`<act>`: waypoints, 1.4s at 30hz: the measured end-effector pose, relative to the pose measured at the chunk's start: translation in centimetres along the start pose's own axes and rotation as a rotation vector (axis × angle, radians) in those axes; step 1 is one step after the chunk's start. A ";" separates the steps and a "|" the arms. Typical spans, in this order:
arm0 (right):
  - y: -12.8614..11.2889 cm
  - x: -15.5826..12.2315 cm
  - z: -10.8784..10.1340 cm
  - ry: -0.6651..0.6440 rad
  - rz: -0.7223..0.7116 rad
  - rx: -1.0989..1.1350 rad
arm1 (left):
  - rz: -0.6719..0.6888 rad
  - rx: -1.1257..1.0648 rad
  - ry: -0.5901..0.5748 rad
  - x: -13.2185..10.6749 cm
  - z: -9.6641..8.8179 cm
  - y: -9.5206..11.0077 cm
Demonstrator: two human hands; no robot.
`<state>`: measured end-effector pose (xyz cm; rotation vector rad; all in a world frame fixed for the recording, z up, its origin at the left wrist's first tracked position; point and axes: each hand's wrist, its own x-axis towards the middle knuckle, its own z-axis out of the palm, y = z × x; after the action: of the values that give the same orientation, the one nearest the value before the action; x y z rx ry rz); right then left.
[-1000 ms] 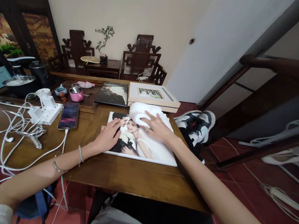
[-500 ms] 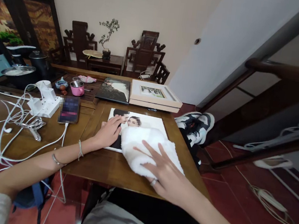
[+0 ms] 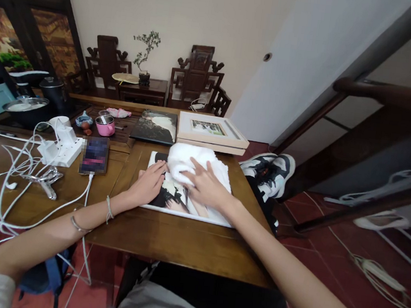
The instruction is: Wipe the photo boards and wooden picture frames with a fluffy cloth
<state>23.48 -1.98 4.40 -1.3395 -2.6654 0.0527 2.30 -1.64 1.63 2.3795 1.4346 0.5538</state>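
A photo panel [image 3: 197,217] of a couple lies flat on the wooden table [image 3: 165,239] in front of me. My left hand [image 3: 147,182] rests on its left edge, fingers stretched out and flat. Over the upper right of the panel is a bunched white fluffy towel [image 3: 218,168]. My right hand [image 3: 205,186] grips and presses this towel from above, some fingers spread on it and others bent into its folds. Much of the picture is hidden beneath the towel and my hands.
Behind the panel lie a dark photo panel [image 3: 155,126] and stacked pale frames [image 3: 212,130]. To the left are a phone [image 3: 94,155], a white power strip [image 3: 65,149], tangled cables and a pink cup [image 3: 105,125]. Shoes [image 3: 268,172] stand beyond the table's right edge.
My right hand has pushed the towel away from me and slightly left, up the panel. The panel's lower right part now shows. My left hand has stayed at the left edge.
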 end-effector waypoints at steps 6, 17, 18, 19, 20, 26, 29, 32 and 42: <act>-4.2 -8.9 -0.7 -0.023 -0.194 0.106 | 0.002 0.012 -0.014 -0.1 0.2 -0.2; 4.9 -5.5 0.7 0.072 0.187 0.072 | 0.003 -0.015 0.009 0.0 0.2 0.0; 4.7 -4.3 0.6 0.052 0.204 0.057 | 0.004 -0.032 0.015 0.0 0.2 0.0; 4.2 -3.3 0.4 0.035 0.210 0.041 | 0.010 -0.060 0.029 0.0 0.2 0.0; 3.4 -2.5 0.2 0.020 0.204 0.030 | 0.021 -0.100 0.059 0.0 0.1 -0.1; -3.3 -2.4 -0.9 -0.055 -0.085 0.148 | 0.057 -0.370 0.360 0.4 -0.8 -0.5; -5.4 -4.9 -1.6 -0.104 -0.274 0.212 | 0.039 -0.381 0.355 0.4 -1.0 -0.6; -5.4 -7.6 -1.9 -0.089 -0.315 0.253 | 0.037 -0.321 0.282 0.2 -0.8 -0.4; 3.3 -6.6 0.4 0.140 0.222 0.213 | 0.092 -0.049 0.063 -0.1 -0.1 0.0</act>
<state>29.92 -5.32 2.88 -1.5002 -2.3138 0.2518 2.16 -1.74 1.69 2.4189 1.3262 0.6842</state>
